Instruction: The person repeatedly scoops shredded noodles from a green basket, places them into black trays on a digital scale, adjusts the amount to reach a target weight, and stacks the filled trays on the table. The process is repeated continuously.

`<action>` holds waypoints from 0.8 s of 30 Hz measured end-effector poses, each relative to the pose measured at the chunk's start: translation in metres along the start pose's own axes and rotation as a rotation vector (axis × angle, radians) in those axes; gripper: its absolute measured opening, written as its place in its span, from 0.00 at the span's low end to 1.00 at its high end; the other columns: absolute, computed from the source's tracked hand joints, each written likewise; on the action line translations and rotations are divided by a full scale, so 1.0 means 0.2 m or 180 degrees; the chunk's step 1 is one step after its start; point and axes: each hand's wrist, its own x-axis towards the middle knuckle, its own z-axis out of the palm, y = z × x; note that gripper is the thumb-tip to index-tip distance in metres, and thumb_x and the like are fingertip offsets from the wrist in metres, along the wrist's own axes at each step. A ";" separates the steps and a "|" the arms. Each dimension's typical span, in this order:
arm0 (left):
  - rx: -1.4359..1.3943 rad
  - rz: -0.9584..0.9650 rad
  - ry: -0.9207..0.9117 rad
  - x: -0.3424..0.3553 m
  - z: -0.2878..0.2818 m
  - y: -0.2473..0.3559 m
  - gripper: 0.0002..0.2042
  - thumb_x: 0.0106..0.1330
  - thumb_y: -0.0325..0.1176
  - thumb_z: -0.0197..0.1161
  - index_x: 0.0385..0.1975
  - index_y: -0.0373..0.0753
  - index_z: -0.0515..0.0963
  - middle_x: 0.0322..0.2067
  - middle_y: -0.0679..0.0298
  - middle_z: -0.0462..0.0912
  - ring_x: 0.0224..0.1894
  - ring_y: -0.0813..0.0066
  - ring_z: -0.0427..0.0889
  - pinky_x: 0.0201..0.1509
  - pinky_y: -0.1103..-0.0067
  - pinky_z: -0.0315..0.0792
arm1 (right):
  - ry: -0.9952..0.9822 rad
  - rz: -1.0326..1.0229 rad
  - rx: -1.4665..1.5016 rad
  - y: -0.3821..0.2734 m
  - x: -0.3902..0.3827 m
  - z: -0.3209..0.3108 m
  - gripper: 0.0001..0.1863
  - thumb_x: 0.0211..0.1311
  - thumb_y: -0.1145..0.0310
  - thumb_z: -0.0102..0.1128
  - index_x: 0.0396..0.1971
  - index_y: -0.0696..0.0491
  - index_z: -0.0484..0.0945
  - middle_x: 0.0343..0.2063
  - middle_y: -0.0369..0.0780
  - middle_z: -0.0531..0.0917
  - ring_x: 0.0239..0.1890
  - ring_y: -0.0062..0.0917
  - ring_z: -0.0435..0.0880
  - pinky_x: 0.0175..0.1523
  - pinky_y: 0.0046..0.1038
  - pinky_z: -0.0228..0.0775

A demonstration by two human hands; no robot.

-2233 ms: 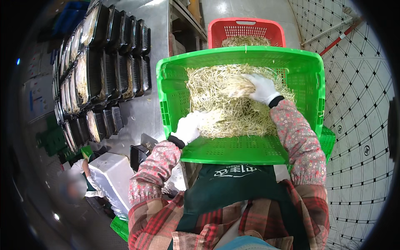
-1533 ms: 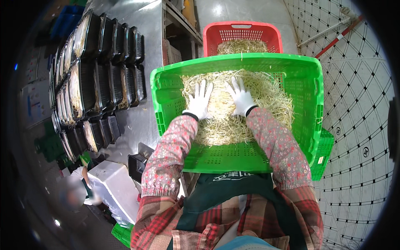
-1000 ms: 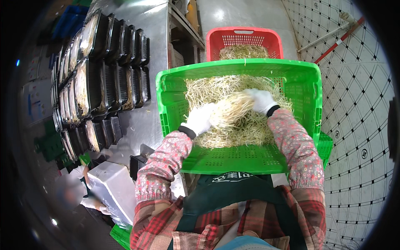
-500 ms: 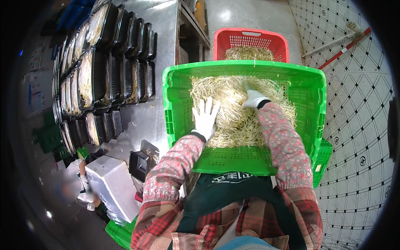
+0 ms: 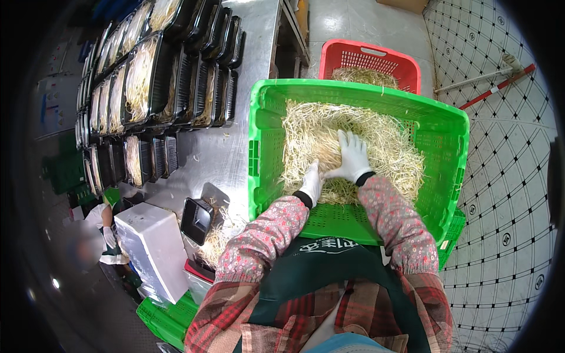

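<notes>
Pale bean sprouts [image 5: 382, 138] fill much of a big green perforated crate [image 5: 359, 88] in front of me. My right hand [image 5: 353, 157], in a white glove, rests on the sprouts near the middle with its fingers spread. Just left of it and lower, my left hand [image 5: 311, 183], also in a white glove, is seen edge-on against the sprouts. Most of its fingers are hidden, so its grip does not show. A browner tuft of sprouts [image 5: 325, 150] lies in front of both hands.
Black trays of sprouts [image 5: 141, 82] stand stacked on a metal table [image 5: 250, 53] at left. Nearer are an empty black tray [image 5: 197, 220], loose sprouts [image 5: 215, 244] and a white foam box [image 5: 150, 247]. A red crate [image 5: 371, 53] is behind; another person [image 5: 109, 232] is at far left.
My left hand has moved down and toward my right hand, turning edge-on. My right hand has come lower, out of the sprouts, with its fingers now spread. The view has shifted slightly.
</notes>
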 end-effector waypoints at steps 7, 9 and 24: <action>0.0986 0.0634 -0.0694 -0.43 -0.03 0.16 0.36 0.73 0.37 0.52 0.74 0.37 0.41 0.68 0.51 0.61 0.69 0.59 0.64 0.71 0.67 0.57 | -0.0191 0.0478 0.0464 0.02 0.16 0.07 0.67 0.32 0.47 0.80 0.71 0.56 0.47 0.68 0.53 0.58 0.70 0.49 0.56 0.70 0.54 0.48; 0.1077 0.0819 -0.1370 -0.75 -0.09 0.35 0.33 0.74 0.36 0.51 0.73 0.36 0.45 0.66 0.50 0.66 0.65 0.63 0.70 0.71 0.70 0.59 | -0.0530 0.0660 0.1278 0.12 0.22 -0.02 0.67 0.33 0.50 0.80 0.71 0.56 0.47 0.69 0.52 0.57 0.71 0.48 0.55 0.71 0.52 0.48; 0.0318 0.3149 0.3903 -1.17 -1.78 0.28 0.37 0.67 0.42 0.64 0.68 0.29 0.55 0.67 0.48 0.60 0.67 0.59 0.63 0.71 0.69 0.57 | 0.0556 0.0620 0.0634 0.16 0.12 0.11 0.48 0.32 0.56 0.77 0.61 0.51 0.68 0.48 0.48 0.82 0.51 0.41 0.81 0.57 0.37 0.73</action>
